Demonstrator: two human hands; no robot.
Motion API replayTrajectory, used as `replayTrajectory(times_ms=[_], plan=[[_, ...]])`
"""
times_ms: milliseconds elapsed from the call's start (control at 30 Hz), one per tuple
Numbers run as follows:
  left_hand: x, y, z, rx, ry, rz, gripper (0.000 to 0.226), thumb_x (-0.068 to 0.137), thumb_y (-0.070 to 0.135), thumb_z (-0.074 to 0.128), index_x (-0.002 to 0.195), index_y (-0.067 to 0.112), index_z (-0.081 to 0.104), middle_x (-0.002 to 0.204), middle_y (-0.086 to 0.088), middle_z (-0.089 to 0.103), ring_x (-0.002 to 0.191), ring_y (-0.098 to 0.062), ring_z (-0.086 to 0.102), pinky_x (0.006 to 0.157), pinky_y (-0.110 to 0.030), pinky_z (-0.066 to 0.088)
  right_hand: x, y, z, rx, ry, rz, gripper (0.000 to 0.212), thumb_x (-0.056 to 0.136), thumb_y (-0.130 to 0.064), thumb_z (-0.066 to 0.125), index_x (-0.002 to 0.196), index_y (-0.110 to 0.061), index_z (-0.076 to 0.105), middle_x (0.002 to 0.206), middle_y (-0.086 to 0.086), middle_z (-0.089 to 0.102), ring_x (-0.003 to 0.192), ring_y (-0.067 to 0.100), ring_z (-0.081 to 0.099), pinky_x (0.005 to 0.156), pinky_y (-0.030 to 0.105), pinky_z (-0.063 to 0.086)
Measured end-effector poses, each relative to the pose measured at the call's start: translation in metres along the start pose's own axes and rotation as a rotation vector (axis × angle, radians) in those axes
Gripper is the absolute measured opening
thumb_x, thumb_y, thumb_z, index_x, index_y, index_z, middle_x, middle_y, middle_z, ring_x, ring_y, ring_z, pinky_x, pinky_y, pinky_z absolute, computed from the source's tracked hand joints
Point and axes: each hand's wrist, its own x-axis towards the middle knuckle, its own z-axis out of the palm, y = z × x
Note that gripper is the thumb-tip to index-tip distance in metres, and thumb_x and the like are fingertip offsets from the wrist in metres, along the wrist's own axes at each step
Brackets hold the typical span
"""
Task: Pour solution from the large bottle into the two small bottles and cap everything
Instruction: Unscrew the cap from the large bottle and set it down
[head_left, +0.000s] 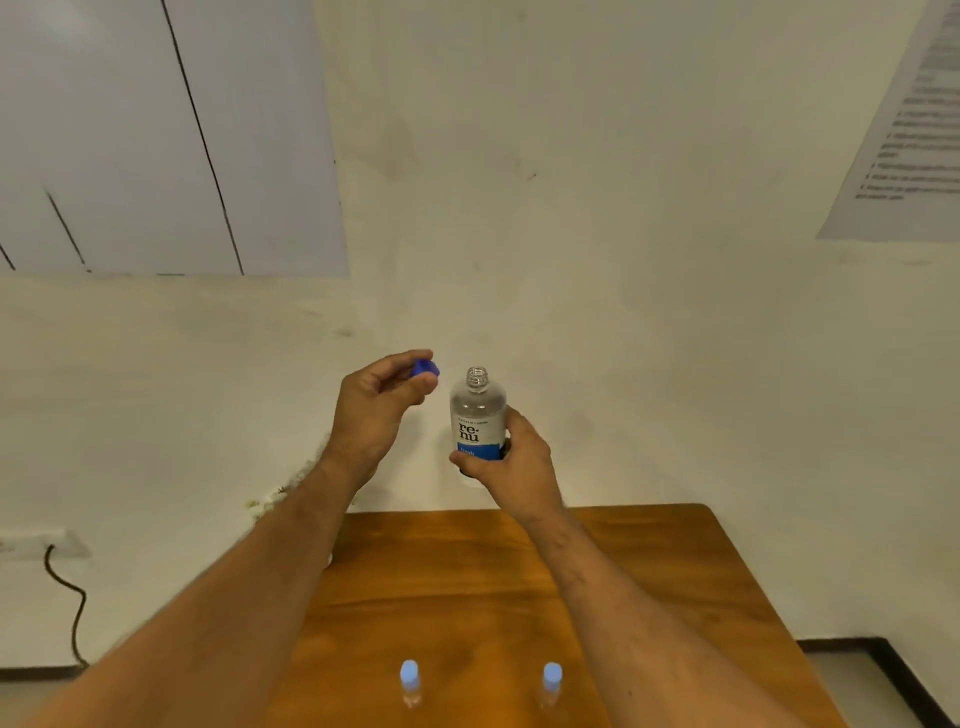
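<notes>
My right hand (511, 465) grips the lower part of the large clear bottle (477, 410), held upright in the air above the far end of the table. Its threaded neck is uncovered. The bottle has a white and blue label. Just left of the neck, my left hand (376, 402) pinches the dark blue cap (425, 368) between thumb and fingers. Two small clear bottles stand on the wooden table (467, 587) near its front, one at the left (410, 682) and one at the right (551, 682), each with a light blue cap on.
The table stands against a pale wall. A printed sheet (904, 135) hangs on the wall at the upper right. A wall socket with a dark cable (67, 587) sits low at the left. Floor shows at the right of the table.
</notes>
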Motion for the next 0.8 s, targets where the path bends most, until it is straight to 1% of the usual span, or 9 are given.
replayTrajectory(times_ms=[100, 167, 300, 400, 500, 567, 667, 767, 800], plan=[[-0.006, -0.029, -0.005, 0.04, -0.005, -0.052, 0.029, 0.081, 0.008, 0.077, 0.106, 0.017, 0.067, 0.103, 0.0, 0.074, 0.095, -0.013, 0.071, 0.083, -0.026, 0.057, -0.005, 0.021, 0.014, 0.006, -0.001, 0.064, 0.068, 0.074, -0.031, 0.086, 0.131, -0.027, 0.05, 0.125, -0.008, 0.061, 0.11, 0.015, 0.061, 0.088, 0.023, 0.053], [-0.012, -0.049, -0.008, 0.086, -0.01, -0.069, 0.032, 0.081, 0.01, 0.077, 0.109, 0.015, 0.062, 0.106, 0.0, 0.073, 0.096, -0.013, 0.071, 0.082, -0.026, 0.058, -0.01, 0.036, 0.022, -0.003, 0.012, 0.099, 0.068, 0.074, -0.029, 0.086, 0.131, -0.027, 0.05, 0.125, -0.007, 0.061, 0.112, 0.015, 0.06, 0.091, 0.026, 0.053], [-0.03, -0.089, -0.012, 0.243, -0.045, -0.066, 0.037, 0.08, 0.018, 0.078, 0.114, 0.018, 0.064, 0.107, 0.008, 0.071, 0.095, -0.001, 0.069, 0.079, -0.017, 0.056, -0.026, 0.066, 0.04, -0.042, 0.037, 0.169, 0.071, 0.072, -0.026, 0.087, 0.133, -0.025, 0.05, 0.127, -0.007, 0.062, 0.115, 0.013, 0.059, 0.094, 0.028, 0.053], [-0.046, -0.119, -0.017, 0.346, -0.022, -0.088, 0.034, 0.076, 0.023, 0.082, 0.106, 0.02, 0.067, 0.1, 0.007, 0.073, 0.089, -0.006, 0.071, 0.079, -0.02, 0.057, -0.036, 0.091, 0.051, -0.114, 0.037, 0.205, 0.072, 0.068, -0.031, 0.089, 0.13, -0.027, 0.052, 0.122, -0.01, 0.064, 0.114, 0.011, 0.06, 0.094, 0.03, 0.055], [-0.061, -0.149, -0.02, 0.432, -0.002, -0.094, 0.035, 0.074, 0.025, 0.083, 0.104, 0.023, 0.066, 0.1, 0.007, 0.07, 0.086, -0.006, 0.068, 0.077, -0.018, 0.055, -0.045, 0.116, 0.061, -0.196, 0.024, 0.271, 0.075, 0.066, -0.037, 0.089, 0.13, -0.028, 0.053, 0.122, -0.01, 0.064, 0.117, 0.013, 0.057, 0.096, 0.034, 0.054], [-0.07, -0.169, -0.021, 0.492, -0.004, -0.111, 0.037, 0.074, 0.024, 0.083, 0.106, 0.023, 0.065, 0.099, 0.007, 0.067, 0.085, -0.006, 0.064, 0.075, -0.018, 0.054, -0.051, 0.132, 0.067, -0.217, 0.01, 0.309, 0.076, 0.065, -0.039, 0.089, 0.131, -0.029, 0.052, 0.121, -0.011, 0.063, 0.118, 0.013, 0.056, 0.097, 0.036, 0.053], [-0.084, -0.198, -0.024, 0.542, -0.043, -0.184, 0.039, 0.077, 0.021, 0.081, 0.113, 0.021, 0.067, 0.101, 0.01, 0.069, 0.088, -0.003, 0.065, 0.078, -0.022, 0.056, -0.06, 0.153, 0.077, -0.238, -0.007, 0.352, 0.078, 0.067, -0.037, 0.089, 0.134, -0.03, 0.05, 0.126, -0.01, 0.062, 0.122, 0.013, 0.054, 0.101, 0.039, 0.051], [-0.097, -0.227, -0.023, 0.58, -0.08, -0.242, 0.04, 0.08, 0.016, 0.079, 0.118, 0.021, 0.067, 0.104, 0.014, 0.068, 0.089, 0.005, 0.063, 0.075, -0.006, 0.049, -0.068, 0.174, 0.089, -0.258, -0.008, 0.372, 0.083, 0.068, -0.036, 0.088, 0.139, -0.031, 0.045, 0.132, -0.011, 0.059, 0.127, 0.012, 0.05, 0.104, 0.037, 0.048], [-0.101, -0.236, -0.023, 0.586, -0.092, -0.264, 0.041, 0.08, 0.015, 0.078, 0.119, 0.021, 0.067, 0.104, 0.014, 0.068, 0.09, 0.005, 0.063, 0.075, -0.005, 0.048, -0.07, 0.18, 0.092, -0.261, -0.001, 0.377, 0.084, 0.068, -0.037, 0.088, 0.14, -0.031, 0.045, 0.133, -0.011, 0.059, 0.128, 0.012, 0.05, 0.105, 0.035, 0.047]])
